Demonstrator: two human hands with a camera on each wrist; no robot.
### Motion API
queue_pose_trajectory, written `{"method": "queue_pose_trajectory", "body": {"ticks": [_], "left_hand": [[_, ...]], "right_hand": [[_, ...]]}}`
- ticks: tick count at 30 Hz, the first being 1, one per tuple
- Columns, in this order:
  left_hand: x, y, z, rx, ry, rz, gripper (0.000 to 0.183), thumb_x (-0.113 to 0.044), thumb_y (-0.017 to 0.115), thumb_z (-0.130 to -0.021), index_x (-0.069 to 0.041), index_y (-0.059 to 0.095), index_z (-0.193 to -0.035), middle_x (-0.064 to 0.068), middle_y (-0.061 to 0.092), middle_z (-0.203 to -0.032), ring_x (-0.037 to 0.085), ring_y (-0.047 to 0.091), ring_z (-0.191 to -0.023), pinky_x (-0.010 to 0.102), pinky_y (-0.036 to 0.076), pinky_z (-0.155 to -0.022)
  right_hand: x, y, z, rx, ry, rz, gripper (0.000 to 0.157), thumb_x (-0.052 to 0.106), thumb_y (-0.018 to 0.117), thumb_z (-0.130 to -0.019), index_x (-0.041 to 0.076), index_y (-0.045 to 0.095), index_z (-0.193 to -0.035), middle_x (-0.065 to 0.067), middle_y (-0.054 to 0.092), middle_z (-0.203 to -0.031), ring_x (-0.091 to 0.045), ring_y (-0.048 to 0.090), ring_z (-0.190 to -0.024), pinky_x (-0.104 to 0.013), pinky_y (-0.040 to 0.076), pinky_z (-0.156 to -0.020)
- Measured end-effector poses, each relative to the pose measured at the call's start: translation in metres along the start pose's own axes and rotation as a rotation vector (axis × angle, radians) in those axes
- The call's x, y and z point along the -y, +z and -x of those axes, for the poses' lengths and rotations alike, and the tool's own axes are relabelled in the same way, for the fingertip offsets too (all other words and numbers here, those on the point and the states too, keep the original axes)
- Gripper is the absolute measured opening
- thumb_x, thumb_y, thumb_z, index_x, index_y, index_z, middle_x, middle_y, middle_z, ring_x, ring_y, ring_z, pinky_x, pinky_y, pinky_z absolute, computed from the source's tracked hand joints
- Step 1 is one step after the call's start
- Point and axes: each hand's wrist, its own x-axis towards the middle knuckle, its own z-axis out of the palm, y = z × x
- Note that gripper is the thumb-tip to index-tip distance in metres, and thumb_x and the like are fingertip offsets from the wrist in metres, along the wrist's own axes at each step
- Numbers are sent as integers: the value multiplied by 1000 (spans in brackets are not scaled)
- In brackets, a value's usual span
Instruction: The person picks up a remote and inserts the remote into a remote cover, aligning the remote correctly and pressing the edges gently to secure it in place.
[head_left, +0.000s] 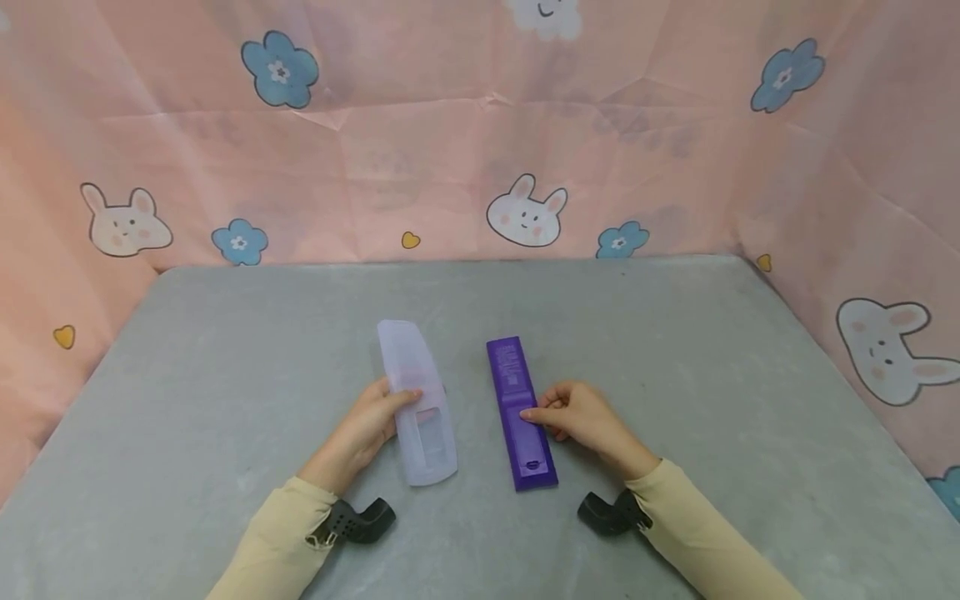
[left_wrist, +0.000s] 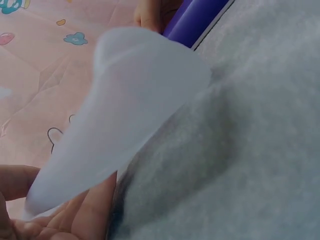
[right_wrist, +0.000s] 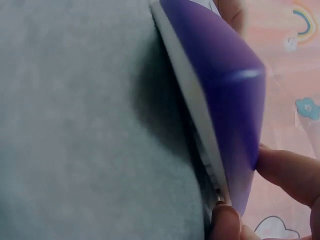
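Between thumb and fingers my left hand (head_left: 369,421) holds a translucent whitish silicone remote cover (head_left: 408,367), which has a rectangular window near its lower end. In the left wrist view the cover (left_wrist: 130,90) tilts above the table, its near end pinched. To its right, my right hand (head_left: 588,417) grips a purple remote control (head_left: 517,417) by its right edge, thumb on the back. The remote's back faces up, showing small print and a battery lid. From the right wrist view, the remote (right_wrist: 225,85) has a pale front side with buttons along it, turned toward the table.
Under both hands spreads a grey cloth-covered table (head_left: 225,350). A pink curtain (head_left: 412,150) with rabbits and flowers hangs behind it and at the sides. Black wrist camera mounts (head_left: 363,521) sit at both cuffs.
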Motion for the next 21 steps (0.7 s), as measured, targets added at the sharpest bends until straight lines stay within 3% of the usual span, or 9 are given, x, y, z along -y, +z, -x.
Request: {"method": "queue_pose_trajectory", "body": {"ticks": [15, 21], "left_hand": [[0, -5, -6, 251, 46, 149, 50, 7, 35, -95, 15, 21, -142, 30, 44, -136, 26, 54, -119, 40, 40, -103], [-8, -1, -19, 289, 85, 271, 54, 10, 29, -95, 10, 11, -146, 34, 31, -142, 28, 50, -124, 37, 41, -103]], "right_hand": [[-9, -8, -3, 48, -21, -101, 20, 15, 72, -83, 0, 58, -83, 2, 52, -66, -11, 49, -62, -24, 48, -55], [-9, -8, -3, 78, -11, -123, 23, 17, 72, -83, 0, 57, -88, 2, 57, -67, -12, 52, -64, -25, 48, -57]]}}
